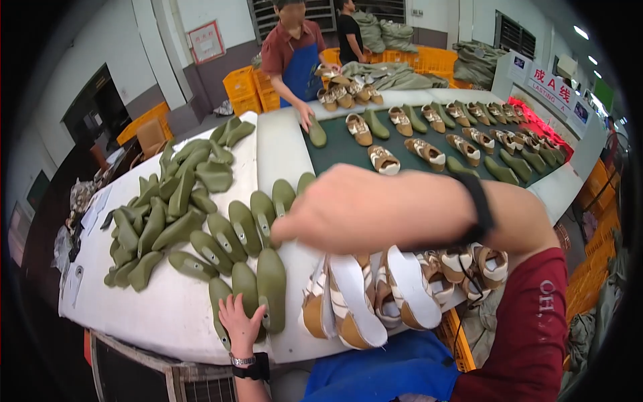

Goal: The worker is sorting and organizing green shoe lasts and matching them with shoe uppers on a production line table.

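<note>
With fingers spread, my left hand (241, 323) rests on the near group of green shoe lasts (271, 288) lying side by side on the white table. Across the middle of the view reaches my right arm; my right hand (315, 208) is smeared by motion over the end of a row of lasts (241, 224), and its fingers do not show clearly. To the right of the near lasts, brown and white sneakers (351, 305) and white-soled uppers (410, 288) stand close together at the table's front edge, partly hidden under my right forearm.
A large heap of green lasts (181, 181) covers the table's left part. Beyond my arm, a dark green conveyor belt (341, 155) carries rows of sneakers and lasts. Across the table, a co-worker's hand (306, 115) touches a last (317, 134). Orange crates (241, 87) stand behind.
</note>
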The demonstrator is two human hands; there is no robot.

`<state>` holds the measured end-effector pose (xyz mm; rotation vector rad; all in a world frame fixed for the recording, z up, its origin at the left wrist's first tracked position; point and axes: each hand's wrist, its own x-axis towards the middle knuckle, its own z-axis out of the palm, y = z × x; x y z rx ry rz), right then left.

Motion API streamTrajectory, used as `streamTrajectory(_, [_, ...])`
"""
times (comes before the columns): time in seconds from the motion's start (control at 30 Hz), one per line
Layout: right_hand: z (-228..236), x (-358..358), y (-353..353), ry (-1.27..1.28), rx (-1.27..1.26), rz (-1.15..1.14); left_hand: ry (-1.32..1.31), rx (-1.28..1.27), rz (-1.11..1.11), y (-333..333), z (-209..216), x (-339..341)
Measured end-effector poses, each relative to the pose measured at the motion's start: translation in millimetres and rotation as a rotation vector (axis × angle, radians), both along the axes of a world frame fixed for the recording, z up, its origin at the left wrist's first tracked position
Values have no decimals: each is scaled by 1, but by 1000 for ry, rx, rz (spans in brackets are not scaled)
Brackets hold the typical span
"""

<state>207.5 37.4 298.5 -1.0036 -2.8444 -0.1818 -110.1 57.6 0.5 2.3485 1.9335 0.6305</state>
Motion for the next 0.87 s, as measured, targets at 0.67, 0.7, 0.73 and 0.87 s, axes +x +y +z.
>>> streamTrajectory(0.67, [-292, 55, 256, 285, -465, -1024, 32, 81, -46, 4, -13, 23])
streamTrajectory(0.7, [-286, 60, 252, 199, -476, -1050, 26, 70, -25, 2, -9, 22])
streamTrajectory(0.73, [-287, 70, 254, 132, -545, -1043, 35, 59, -14, 0, -9, 17])
streamTrajectory(0.87, [-448, 218, 234, -11, -381, -820, 14, 63, -67, 4, -10, 34])
